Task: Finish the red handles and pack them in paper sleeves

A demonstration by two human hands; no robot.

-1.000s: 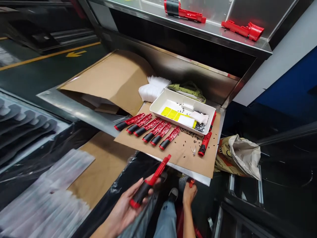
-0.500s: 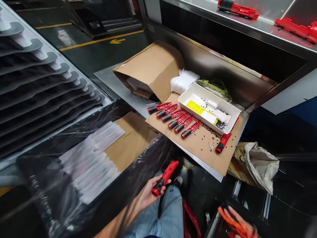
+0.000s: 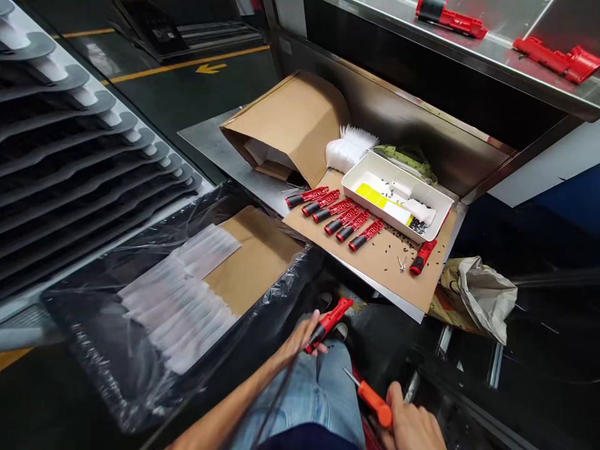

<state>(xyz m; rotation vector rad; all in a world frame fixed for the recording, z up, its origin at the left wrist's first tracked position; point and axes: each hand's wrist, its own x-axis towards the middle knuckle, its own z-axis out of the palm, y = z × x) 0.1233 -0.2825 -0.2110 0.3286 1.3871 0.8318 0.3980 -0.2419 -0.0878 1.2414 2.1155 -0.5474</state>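
Note:
My left hand is wrapped round a red and black plastic housing, tilted up to the right above my lap. Low on the right, my right hand holds an orange-handled tool by its butt end. Its thin metal shaft points up and left toward the housing, apart from it; the exact kind of tip is too small to tell. Several similar red and black housings lie in a row on the cardboard sheet. Another such housing sits alone near the right edge.
A white tray holds small black parts, with more scattered beside it. Behind stand an open cardboard box and white foam sleeves. At left, a plastic-lined bin contains wrapped pieces. A paper sack stands right.
My right hand has moved left and inward with the orange-handled tool, whose metal shaft now shows. My left hand has shifted slightly right and up with the housing. The view has shifted slightly.

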